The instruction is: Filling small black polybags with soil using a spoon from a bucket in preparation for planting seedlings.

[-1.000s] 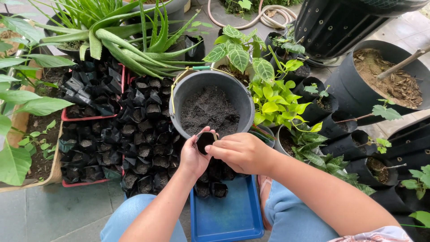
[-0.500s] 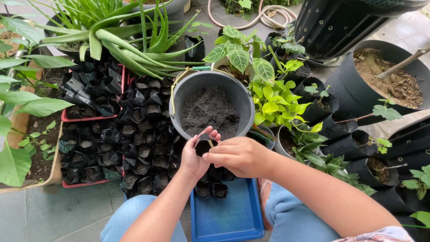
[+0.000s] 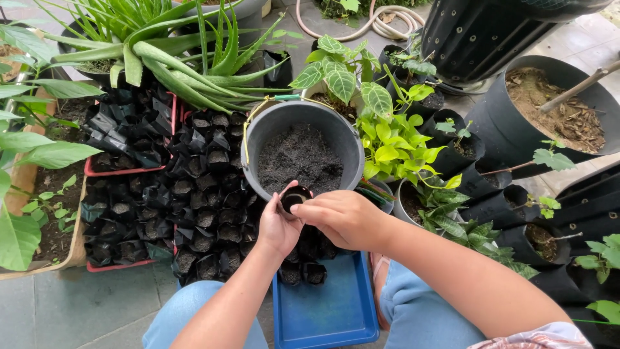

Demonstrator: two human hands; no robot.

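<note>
The left hand cupped a small black seedling bag of soil at the near rim of the grey bucket — its grip pinching the bag — while the right hand, fingers curled, touched the bag's edge.

Grey tiled floor in daylight, coiled hose behind

Both forearms forward, left hand cupped upward, right hand beside it, fingers curled inward.
</note>
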